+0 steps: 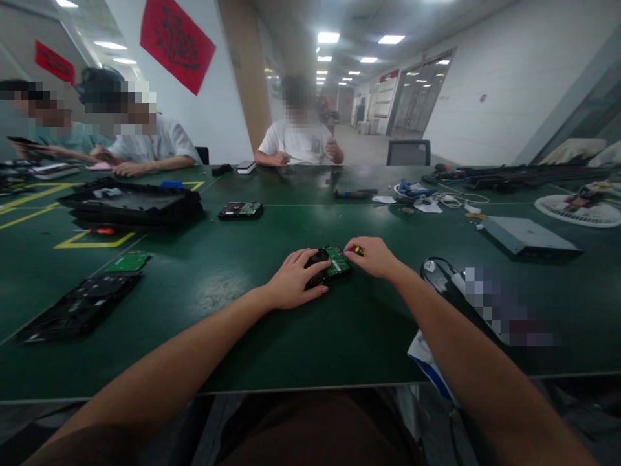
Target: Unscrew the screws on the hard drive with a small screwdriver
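A hard drive (334, 261) lies on the green table in front of me, its green circuit board facing up. My left hand (294, 279) grips it from the left, with fingers across its top and the thumb along the near side. At the drive's right end, my right hand (372, 257) is closed around a small screwdriver (359, 251) with a yellow and black handle. The screwdriver's shaft and tip are too small to make out. Another hard drive (240, 210) rests farther back to the left.
Stacked black plastic trays (133, 200) stand at the left. A dismantled black casing (80, 304) with a green board (129, 261) lies nearer. To the right are a grey metal box (528, 234), cables (456, 199) and a white round grille (577, 210). Several people sit around the table.
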Tool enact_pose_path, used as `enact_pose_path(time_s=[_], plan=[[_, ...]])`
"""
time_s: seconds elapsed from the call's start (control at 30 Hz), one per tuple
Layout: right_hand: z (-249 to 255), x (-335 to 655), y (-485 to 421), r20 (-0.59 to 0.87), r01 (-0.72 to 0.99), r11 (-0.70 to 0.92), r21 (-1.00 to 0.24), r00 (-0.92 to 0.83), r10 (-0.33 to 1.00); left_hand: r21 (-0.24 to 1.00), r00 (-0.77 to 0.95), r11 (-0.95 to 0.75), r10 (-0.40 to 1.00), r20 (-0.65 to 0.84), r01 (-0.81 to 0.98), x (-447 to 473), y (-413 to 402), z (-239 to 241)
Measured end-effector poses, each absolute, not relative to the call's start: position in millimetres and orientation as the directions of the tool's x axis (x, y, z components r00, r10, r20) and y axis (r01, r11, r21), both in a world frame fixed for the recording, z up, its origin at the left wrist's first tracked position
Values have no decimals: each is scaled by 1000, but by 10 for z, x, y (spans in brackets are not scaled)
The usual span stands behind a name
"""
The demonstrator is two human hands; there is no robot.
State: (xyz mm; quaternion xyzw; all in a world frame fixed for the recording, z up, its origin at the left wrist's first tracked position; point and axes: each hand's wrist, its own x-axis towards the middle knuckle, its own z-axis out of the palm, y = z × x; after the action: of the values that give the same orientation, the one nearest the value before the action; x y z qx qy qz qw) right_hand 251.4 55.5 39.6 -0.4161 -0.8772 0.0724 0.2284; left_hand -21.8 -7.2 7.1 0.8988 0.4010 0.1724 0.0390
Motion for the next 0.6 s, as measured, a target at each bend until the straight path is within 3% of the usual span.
enact_pose_path(time_s=[0.17,0.43,0.5,0.6], plan=[[396,2501,533,320,687,673,-275,-595,737,226,610,-674,736,294,703,-207,-82,80],[505,2596,564,497,727,518,-450,-279,822,226,628,-700,711,316,678,-218,-77,86],[554,2638,567,596,735,537,-414,-227,770,235,626,-701,710,323,673,-223,-72,85],[640,2674,536,808,737,589,-332,-100,580,245,628,-706,705,330,665,-230,-64,83]])
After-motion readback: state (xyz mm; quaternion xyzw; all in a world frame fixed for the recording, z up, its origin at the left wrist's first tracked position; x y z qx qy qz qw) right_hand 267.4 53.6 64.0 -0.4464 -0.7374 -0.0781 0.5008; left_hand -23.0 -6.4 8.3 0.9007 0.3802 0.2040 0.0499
